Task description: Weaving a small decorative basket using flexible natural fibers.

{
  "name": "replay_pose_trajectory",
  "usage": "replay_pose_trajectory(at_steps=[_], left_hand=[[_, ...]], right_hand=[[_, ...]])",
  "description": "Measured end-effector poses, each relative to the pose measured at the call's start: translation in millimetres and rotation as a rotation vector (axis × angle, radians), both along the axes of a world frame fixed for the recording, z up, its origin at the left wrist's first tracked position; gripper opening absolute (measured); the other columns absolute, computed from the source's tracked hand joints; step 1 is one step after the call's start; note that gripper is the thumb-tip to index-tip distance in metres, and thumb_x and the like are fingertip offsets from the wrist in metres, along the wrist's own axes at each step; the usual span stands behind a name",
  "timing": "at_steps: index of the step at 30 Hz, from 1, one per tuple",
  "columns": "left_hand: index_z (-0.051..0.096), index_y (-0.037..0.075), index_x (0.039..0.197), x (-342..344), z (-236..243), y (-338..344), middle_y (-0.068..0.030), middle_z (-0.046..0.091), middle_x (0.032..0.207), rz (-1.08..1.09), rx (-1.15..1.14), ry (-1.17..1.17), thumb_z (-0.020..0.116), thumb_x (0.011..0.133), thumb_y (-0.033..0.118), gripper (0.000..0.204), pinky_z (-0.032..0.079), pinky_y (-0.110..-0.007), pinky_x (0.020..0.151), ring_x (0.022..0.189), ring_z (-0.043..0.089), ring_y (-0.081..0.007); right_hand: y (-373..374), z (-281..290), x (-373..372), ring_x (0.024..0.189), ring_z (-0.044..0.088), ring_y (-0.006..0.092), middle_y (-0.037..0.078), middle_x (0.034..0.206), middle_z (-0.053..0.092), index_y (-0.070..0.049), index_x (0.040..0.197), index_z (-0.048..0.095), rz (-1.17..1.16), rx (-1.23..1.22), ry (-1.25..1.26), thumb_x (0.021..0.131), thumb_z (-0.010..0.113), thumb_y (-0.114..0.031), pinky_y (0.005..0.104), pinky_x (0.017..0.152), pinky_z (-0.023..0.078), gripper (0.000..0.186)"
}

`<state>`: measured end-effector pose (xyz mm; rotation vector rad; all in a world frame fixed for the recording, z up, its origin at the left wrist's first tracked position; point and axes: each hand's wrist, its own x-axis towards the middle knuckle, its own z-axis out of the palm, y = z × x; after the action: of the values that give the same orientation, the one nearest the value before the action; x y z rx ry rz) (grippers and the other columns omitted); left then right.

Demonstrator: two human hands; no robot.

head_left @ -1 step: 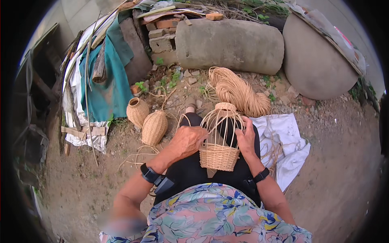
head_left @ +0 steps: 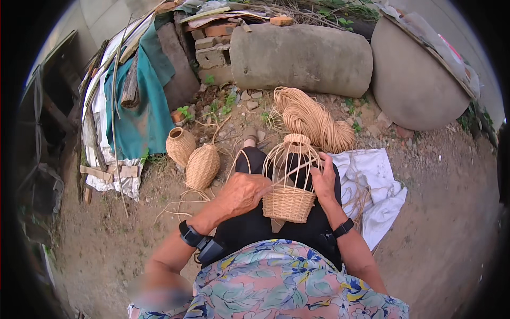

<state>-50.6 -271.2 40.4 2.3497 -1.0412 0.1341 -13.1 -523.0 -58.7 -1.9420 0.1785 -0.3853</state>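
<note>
A half-woven rattan basket rests on my lap, on black trousers. Its lower part is tightly woven; bare ribs rise from it and meet in a small woven ring at the top. My left hand presses against the basket's left side and pinches a thin rattan strand that runs across the ribs. On the right side my right hand grips the ribs and steadies the basket. Each wrist carries a black band.
Two finished woven vases lie on the dirt to my left, with loose strands nearby. Ahead lies a rattan coil, with a white cloth at my right. Stone block, round boulder, teal cloth behind.
</note>
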Motion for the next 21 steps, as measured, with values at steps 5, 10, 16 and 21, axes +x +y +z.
replay_pose_trajectory(at_steps=[5,10,16,21], left_hand=[[0.066,0.007,0.086,-38.8,0.4,129.7,0.0065,0.047,0.063,0.576,-0.572,0.669,0.053,0.098,0.025,0.025,0.036,-0.021,0.047,0.052,0.041,-0.0026],[0.056,0.011,0.086,-100.7,-104.6,425.5,0.0062,0.041,0.06,1.275,-1.458,0.383,0.053,0.096,0.021,0.014,0.036,-0.022,0.049,0.049,0.036,-0.0069],[0.046,0.013,0.081,-210.1,-173.8,545.3,0.0016,0.049,0.078,1.2,-1.586,0.315,0.049,0.096,0.018,0.016,0.05,-0.033,0.084,0.065,0.046,-0.0124],[0.054,0.006,0.116,-62.7,-169.5,358.1,-0.0112,0.066,0.11,1.229,-1.239,0.653,0.052,0.095,0.023,0.027,0.051,-0.03,0.078,0.088,0.06,-0.0158]], right_hand=[[-10.0,-13.9,7.5,0.113,0.054,0.035,0.02,0.121,0.056,-0.002,0.125,0.047,0.014,0.025,0.022,0.085,0.06,-0.01,0.0404,0.097,0.042,0.043],[-5.2,24.4,-2.0,0.112,0.056,0.0335,0.022,0.121,0.056,-0.003,0.13,0.046,0.088,0.069,0.191,0.079,0.06,-0.013,0.0402,0.096,0.043,0.054],[-23.4,46.6,8.4,0.12,0.048,0.037,0.02,0.126,0.053,-0.002,0.128,0.051,0.075,-0.019,-0.074,0.079,0.069,-0.027,0.0427,0.101,0.038,0.057],[34.2,82.4,20.3,0.119,0.048,0.0368,0.019,0.123,0.054,-0.006,0.126,0.052,0.147,-0.514,-0.021,0.078,0.068,-0.032,0.0458,0.099,0.039,0.057]])
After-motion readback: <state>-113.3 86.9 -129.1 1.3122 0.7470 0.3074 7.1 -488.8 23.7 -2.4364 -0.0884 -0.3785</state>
